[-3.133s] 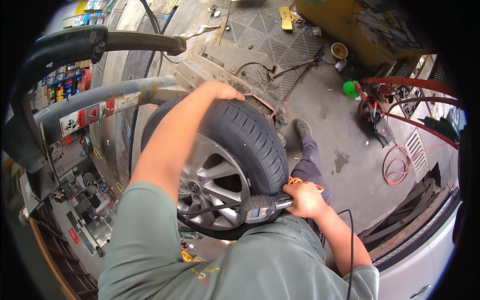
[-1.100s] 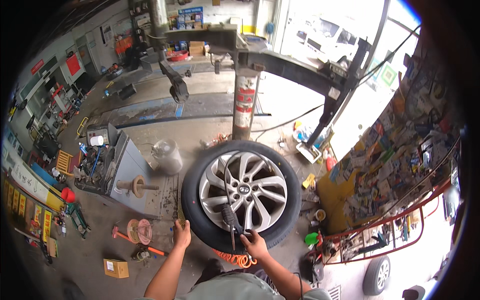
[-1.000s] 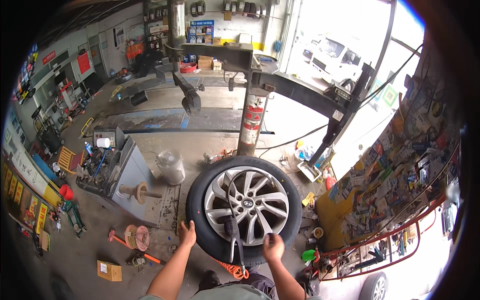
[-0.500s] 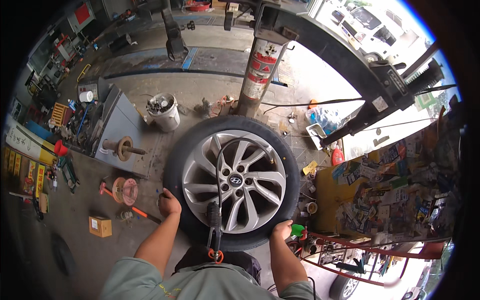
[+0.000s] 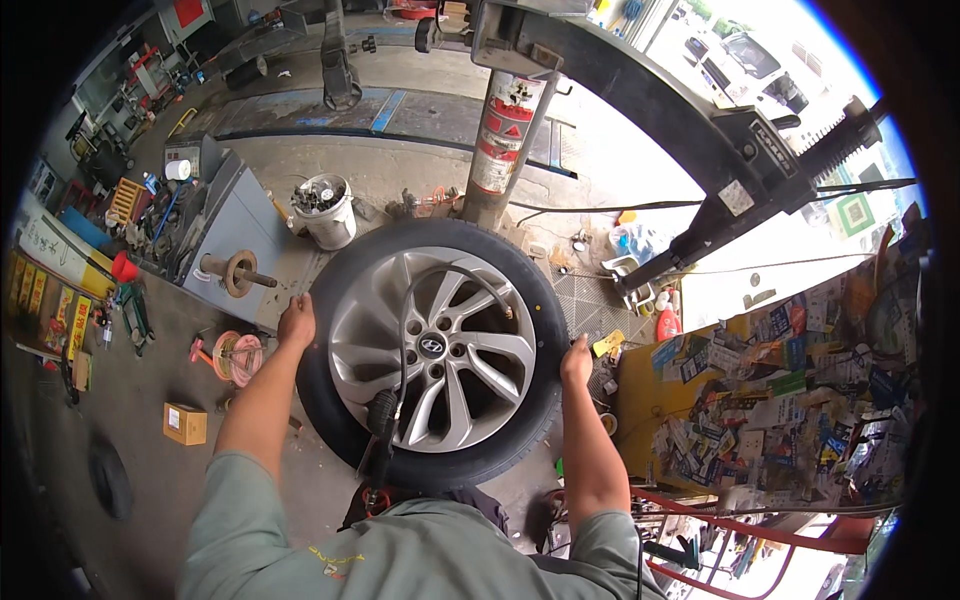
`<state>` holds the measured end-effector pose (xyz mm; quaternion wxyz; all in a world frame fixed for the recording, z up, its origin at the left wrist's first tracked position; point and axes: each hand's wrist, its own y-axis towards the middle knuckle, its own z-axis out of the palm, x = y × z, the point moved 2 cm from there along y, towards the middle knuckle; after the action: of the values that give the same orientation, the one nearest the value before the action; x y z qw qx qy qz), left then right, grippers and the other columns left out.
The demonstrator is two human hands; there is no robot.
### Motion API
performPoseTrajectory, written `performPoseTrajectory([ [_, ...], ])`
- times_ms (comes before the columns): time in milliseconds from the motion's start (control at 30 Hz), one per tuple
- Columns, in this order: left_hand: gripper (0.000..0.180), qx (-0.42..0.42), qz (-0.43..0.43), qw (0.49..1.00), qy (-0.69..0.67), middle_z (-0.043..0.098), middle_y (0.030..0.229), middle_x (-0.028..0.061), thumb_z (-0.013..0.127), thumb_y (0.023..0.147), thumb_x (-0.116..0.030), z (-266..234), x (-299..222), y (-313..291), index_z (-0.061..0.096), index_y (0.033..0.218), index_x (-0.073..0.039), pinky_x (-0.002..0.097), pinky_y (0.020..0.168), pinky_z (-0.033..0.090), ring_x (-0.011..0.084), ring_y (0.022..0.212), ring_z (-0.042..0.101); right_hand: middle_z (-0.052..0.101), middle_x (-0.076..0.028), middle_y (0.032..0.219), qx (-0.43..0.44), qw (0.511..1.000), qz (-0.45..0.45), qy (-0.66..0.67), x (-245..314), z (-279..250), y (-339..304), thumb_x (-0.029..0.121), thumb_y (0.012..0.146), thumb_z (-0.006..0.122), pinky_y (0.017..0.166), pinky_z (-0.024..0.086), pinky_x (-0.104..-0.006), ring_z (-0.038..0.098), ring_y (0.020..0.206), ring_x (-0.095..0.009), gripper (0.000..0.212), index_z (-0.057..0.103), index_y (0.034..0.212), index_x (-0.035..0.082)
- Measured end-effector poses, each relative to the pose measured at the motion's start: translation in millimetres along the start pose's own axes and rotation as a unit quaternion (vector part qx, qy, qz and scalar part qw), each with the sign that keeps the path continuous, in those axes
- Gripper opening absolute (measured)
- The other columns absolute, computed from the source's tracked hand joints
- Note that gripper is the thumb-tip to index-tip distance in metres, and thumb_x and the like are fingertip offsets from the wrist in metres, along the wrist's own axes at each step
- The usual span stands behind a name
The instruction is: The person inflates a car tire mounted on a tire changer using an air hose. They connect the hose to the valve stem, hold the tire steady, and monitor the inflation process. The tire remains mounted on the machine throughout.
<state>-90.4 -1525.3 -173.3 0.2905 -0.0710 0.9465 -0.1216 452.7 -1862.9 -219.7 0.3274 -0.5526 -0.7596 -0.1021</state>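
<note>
A car wheel (image 5: 428, 350), black tyre on a silver spoked rim, fills the middle in front of me. My left hand (image 5: 297, 322) grips the tyre's left side; its fingers are partly hidden behind the edge. On the opposite side, my right hand (image 5: 577, 360) holds the tyre with the thumb along its edge. A black tyre inflator (image 5: 381, 412) lies against the lower part of the wheel, and its thin hose (image 5: 404, 335) arches over the rim toward the right inner edge. Neither hand touches the inflator.
A grey balancing machine (image 5: 225, 235) with a protruding shaft (image 5: 258, 278) stands left. Beyond the wheel are a white bucket (image 5: 330, 225) and a machine post (image 5: 497, 150) with a black arm (image 5: 650, 80). A sticker-covered yellow cabinet (image 5: 640, 400) stands right; a small carton (image 5: 185, 424) sits left.
Both hands have moved up along the tyre's sides, away from my body. The wheel and inflator appear farther left as the whole view has shifted.
</note>
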Motion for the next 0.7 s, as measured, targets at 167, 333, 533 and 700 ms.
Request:
performPoseTrajectory([
  [167,0.068,0.072,0.098,0.985,0.126,0.070,0.125,0.0230,0.031,0.108,-0.064,25,-49,53,0.060,0.133,-0.008,0.0558,0.100,0.050,0.0465,0.118,0.064,0.071,-0.034,0.111,0.076,0.968,-0.197,-0.133,114,41,37,0.052,0.111,0.030,0.098,0.049,-0.0589,0.065,0.109,-0.053,0.067,0.071,0.115,-0.001],
  [333,0.061,-0.052,0.171,0.956,0.235,0.071,0.121,0.0249,0.039,0.109,-0.058,61,-55,80,0.061,0.127,-0.004,0.0561,0.093,0.053,0.0452,0.107,0.069,0.072,-0.031,0.104,0.045,0.953,-0.187,-0.235,123,90,66,0.042,0.110,0.035,0.094,0.051,-0.0601,0.067,0.104,-0.052,0.054,0.070,0.109,0.001],
  [533,0.069,0.046,0.105,0.982,0.150,0.065,0.138,0.0217,0.033,0.108,-0.065,43,-53,88,0.057,0.143,-0.011,0.0530,0.110,0.045,0.0409,0.131,0.060,0.072,-0.033,0.102,0.073,0.946,-0.241,-0.205,133,68,64,0.048,0.112,0.030,0.096,0.050,-0.0600,0.067,0.102,-0.053,0.065,0.071,0.106,-0.001],
  [700,0.072,0.069,0.108,0.983,0.128,0.062,0.142,0.0223,0.036,0.107,-0.067,29,-52,90,0.054,0.145,-0.010,0.0521,0.110,0.046,0.0413,0.132,0.059,0.072,-0.031,0.107,0.130,0.920,-0.240,-0.281,177,80,87,0.056,0.112,0.026,0.096,0.051,-0.0587,0.068,0.106,-0.051,0.067,0.068,0.121,0.005],
])
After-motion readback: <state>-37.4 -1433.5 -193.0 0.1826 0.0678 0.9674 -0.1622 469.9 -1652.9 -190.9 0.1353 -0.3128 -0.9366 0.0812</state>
